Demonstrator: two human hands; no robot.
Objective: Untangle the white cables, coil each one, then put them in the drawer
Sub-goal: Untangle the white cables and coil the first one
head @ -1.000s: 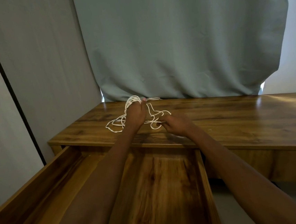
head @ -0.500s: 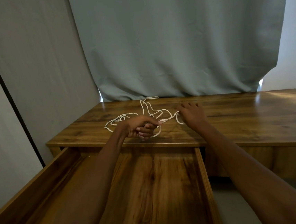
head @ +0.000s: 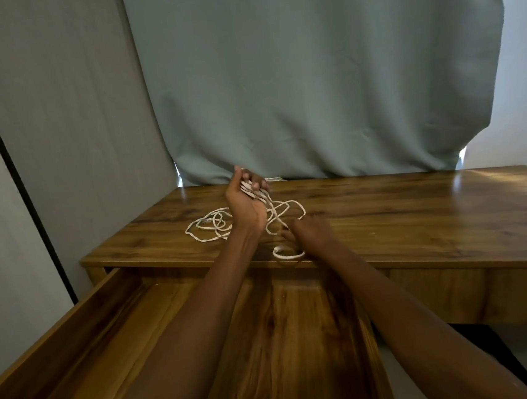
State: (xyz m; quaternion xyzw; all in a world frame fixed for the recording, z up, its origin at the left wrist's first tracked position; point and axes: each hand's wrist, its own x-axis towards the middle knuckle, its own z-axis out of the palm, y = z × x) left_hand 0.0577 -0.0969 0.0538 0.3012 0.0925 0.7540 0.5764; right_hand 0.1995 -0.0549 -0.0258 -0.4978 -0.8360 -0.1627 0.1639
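Nearest the camera, the drawer (head: 76, 339) is standing pulled open, its wooden floor showing beneath both forearms and holding no cable yet. Just beyond its far edge, at the near lip of the desk (head: 418, 216), the right hand (head: 312, 231) is now lying low with its back up. Half a second ago it was further back with fingers spread among the strands; it has drawn toward the near edge, and a small loop of cable is lying touching it on its left. Its fingers are tucked out of sight, so I cannot tell whether it is pinching that strand.

Further back, the left hand (head: 246, 205) is now raised off the desk, palm turned toward the camera, fingers curled round a bundle of turns. A moment earlier it was down low near the desk's front edge.

The white cables (head: 213, 225) are still trailing in loose, crossing loops on the desk, mostly left of that raised hand, with strands running from it toward the right hand.

Judging by this, one cable is being wound turn by turn, while the rest remains tangled and nothing is stowed.
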